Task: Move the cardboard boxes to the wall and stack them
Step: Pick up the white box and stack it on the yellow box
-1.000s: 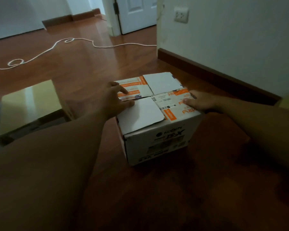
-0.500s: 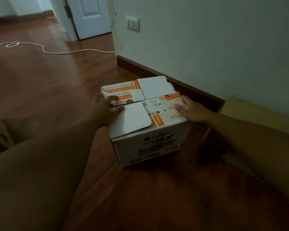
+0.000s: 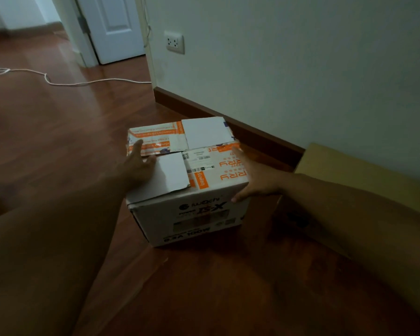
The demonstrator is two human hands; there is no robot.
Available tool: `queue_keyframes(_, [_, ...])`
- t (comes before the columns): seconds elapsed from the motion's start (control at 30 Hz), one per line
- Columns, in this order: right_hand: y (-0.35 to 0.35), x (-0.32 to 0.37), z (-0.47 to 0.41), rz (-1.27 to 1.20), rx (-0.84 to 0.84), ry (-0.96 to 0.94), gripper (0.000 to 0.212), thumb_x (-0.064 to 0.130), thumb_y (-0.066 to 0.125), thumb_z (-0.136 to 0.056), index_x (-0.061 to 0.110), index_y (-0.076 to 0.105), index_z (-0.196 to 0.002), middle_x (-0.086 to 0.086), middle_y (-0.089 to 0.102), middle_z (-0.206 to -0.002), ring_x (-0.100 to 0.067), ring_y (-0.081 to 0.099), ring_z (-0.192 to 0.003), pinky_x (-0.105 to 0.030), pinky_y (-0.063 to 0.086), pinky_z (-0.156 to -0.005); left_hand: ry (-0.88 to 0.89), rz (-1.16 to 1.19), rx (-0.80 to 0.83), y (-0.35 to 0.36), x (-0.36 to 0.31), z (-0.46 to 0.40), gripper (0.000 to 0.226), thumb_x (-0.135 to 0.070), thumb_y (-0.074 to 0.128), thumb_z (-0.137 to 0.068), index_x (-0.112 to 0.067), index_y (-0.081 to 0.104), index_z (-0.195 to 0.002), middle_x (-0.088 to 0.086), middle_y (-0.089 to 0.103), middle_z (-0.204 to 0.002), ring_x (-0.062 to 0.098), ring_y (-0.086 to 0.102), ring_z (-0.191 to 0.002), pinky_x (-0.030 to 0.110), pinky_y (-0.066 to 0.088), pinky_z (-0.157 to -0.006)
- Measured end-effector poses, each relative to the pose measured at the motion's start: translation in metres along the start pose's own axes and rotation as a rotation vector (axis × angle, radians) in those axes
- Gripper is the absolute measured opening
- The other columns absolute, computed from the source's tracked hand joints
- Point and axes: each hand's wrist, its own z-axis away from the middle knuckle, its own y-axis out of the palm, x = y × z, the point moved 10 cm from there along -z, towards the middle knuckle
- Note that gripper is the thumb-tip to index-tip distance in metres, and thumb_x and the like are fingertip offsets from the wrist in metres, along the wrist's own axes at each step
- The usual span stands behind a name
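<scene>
A white cardboard box (image 3: 192,214) with orange tape and shipping labels on its top stands on the wooden floor, close to the wall's dark baseboard (image 3: 260,139). My left hand (image 3: 137,166) lies on the top's left edge, index finger stretched out and thumb on a white flap. My right hand (image 3: 257,180) presses against the box's right side, thumb at the front corner. A plain brown cardboard box (image 3: 349,170) sits against the wall to the right, partly hidden behind my right forearm.
A white cable (image 3: 83,82) trails across the floor at the back left. A wall socket (image 3: 175,42) is above the baseboard, and a white door (image 3: 114,27) stands beyond the wall's corner. Bare floor lies in front of the box.
The white box has moved right, closer to the wall, with both hands on it. The brown box by the wall has come into view. My left fingers have stretched out.
</scene>
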Motion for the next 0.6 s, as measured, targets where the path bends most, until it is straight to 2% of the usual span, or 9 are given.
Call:
queue_keyframes(0.13, [-0.010, -0.001, 0.000, 0.034, -0.098, -0.024, 0.130, 0.013, 0.085, -0.075, 0.028, -0.016, -0.156, -0.007, 0.030, -0.157, -0.016, 0.039, -0.131, -0.026, 0.035, -0.100, 0.081, 0.130, 0.018, -0.009, -0.032, 0.017, 0.079, -0.043, 0.061, -0.092, -0.017, 0.019, -0.153, 0.012, 0.036, -0.154, 0.032, 0.038, -0.138, 0.038, 0.028, -0.112])
queue_keyframes(0.2, [-0.026, -0.001, 0.004, -0.004, -0.158, -0.039, 0.126, 0.018, 0.086, -0.074, 0.027, -0.007, -0.158, -0.007, 0.028, -0.159, -0.020, 0.037, -0.137, -0.026, 0.034, -0.105, 0.175, 0.212, -0.049, -0.030, -0.059, 0.034, 0.060, -0.036, 0.064, -0.092, -0.015, 0.038, -0.141, 0.003, 0.052, -0.135, 0.019, 0.048, -0.122, 0.021, 0.034, -0.099])
queue_keyframes(0.27, [-0.047, -0.002, 0.012, -0.022, -0.234, -0.062, 0.123, 0.026, 0.089, -0.070, 0.028, 0.004, -0.159, -0.006, 0.023, -0.162, -0.023, 0.032, -0.142, -0.031, 0.031, -0.113, 0.286, 0.276, -0.068, -0.047, -0.086, 0.049, 0.023, -0.031, 0.061, -0.093, -0.022, 0.058, -0.115, -0.017, 0.058, -0.107, 0.005, 0.054, -0.098, 0.001, 0.036, -0.081])
queue_keyframes(0.3, [-0.059, -0.001, 0.019, -0.031, -0.275, -0.075, 0.119, 0.028, 0.089, -0.069, 0.028, 0.011, -0.159, -0.005, 0.023, -0.162, -0.024, 0.032, -0.143, -0.033, 0.032, -0.115, 0.344, 0.314, -0.043, -0.052, -0.097, 0.054, 0.014, -0.031, 0.060, -0.094, -0.026, 0.062, -0.106, -0.023, 0.060, -0.101, 0.000, 0.058, -0.092, -0.001, 0.038, -0.076])
queue_keyframes(0.4, [-0.101, 0.008, 0.050, -0.112, -0.462, -0.136, 0.102, 0.024, 0.089, -0.070, 0.026, 0.031, -0.155, -0.004, 0.031, -0.159, -0.025, 0.038, -0.139, -0.039, 0.040, -0.112, 0.408, 0.454, -0.004, -0.059, -0.118, 0.060, 0.022, -0.046, 0.060, -0.089, -0.027, 0.063, -0.100, -0.018, 0.065, -0.095, 0.000, 0.060, -0.088, 0.018, 0.046, -0.072])
queue_keyframes(0.47, [-0.130, 0.012, 0.075, -0.175, -0.609, -0.172, 0.090, 0.026, 0.089, -0.069, 0.027, 0.044, -0.147, -0.004, 0.042, -0.150, -0.024, 0.047, -0.130, -0.041, 0.048, -0.103, 0.396, 0.532, 0.009, -0.060, -0.129, 0.057, 0.034, -0.059, 0.060, -0.085, -0.030, 0.062, -0.103, -0.009, 0.061, -0.100, 0.010, 0.057, -0.090, 0.029, 0.045, -0.072])
queue_keyframes(0.53, [-0.153, 0.014, 0.100, -0.210, -0.719, -0.197, 0.078, 0.028, 0.088, -0.071, 0.027, 0.052, -0.140, -0.003, 0.049, -0.141, -0.021, 0.051, -0.121, -0.037, 0.054, -0.094, 0.437, 0.575, 0.066, -0.056, -0.150, 0.061, 0.031, -0.061, 0.057, -0.085, -0.035, 0.065, -0.100, -0.009, 0.062, -0.103, 0.012, 0.058, -0.095, 0.033, 0.047, -0.078])
queue_keyframes(0.6, [-0.168, 0.014, 0.124, -0.220, -0.779, -0.207, 0.073, 0.028, 0.087, -0.073, 0.025, 0.053, -0.138, -0.002, 0.051, -0.137, -0.019, 0.051, -0.117, -0.033, 0.055, -0.088, 0.487, 0.579, 0.119, -0.052, -0.174, 0.065, 0.044, -0.064, 0.066, -0.078, -0.035, 0.066, -0.110, -0.005, 0.063, -0.117, 0.016, 0.060, -0.109, 0.038, 0.051, -0.089])
